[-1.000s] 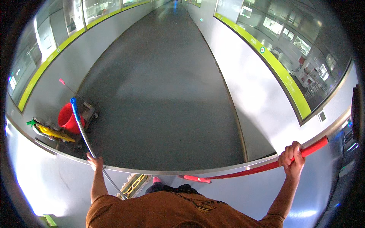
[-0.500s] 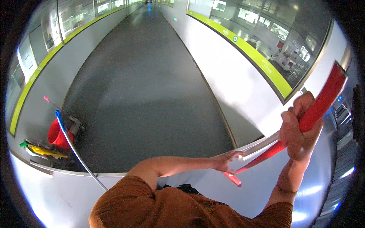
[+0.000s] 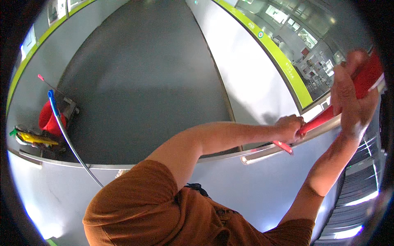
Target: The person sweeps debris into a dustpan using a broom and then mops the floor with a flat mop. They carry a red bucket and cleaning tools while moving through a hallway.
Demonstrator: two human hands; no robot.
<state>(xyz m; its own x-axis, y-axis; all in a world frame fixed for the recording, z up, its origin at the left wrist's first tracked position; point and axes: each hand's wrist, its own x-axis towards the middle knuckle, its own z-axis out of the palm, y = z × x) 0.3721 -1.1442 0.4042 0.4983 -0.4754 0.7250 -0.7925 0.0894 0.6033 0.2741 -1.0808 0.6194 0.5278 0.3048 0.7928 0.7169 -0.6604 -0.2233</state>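
Free room stretches over the grey floor (image 3: 147, 82) between left wall (image 3: 78, 45) and right wall (image 3: 246, 57); a red bucket (image 3: 48, 119) and blue-topped pole (image 3: 67, 138) crowd its near left; a red shaft (image 3: 321, 119) bars the gap between left hand (image 3: 289, 128) and right hand (image 3: 353, 96)

A grey floor (image 3: 152, 90) between windowed walls (image 3: 242, 61) shows a corridor (image 3: 135, 53), perhaps a factory's.
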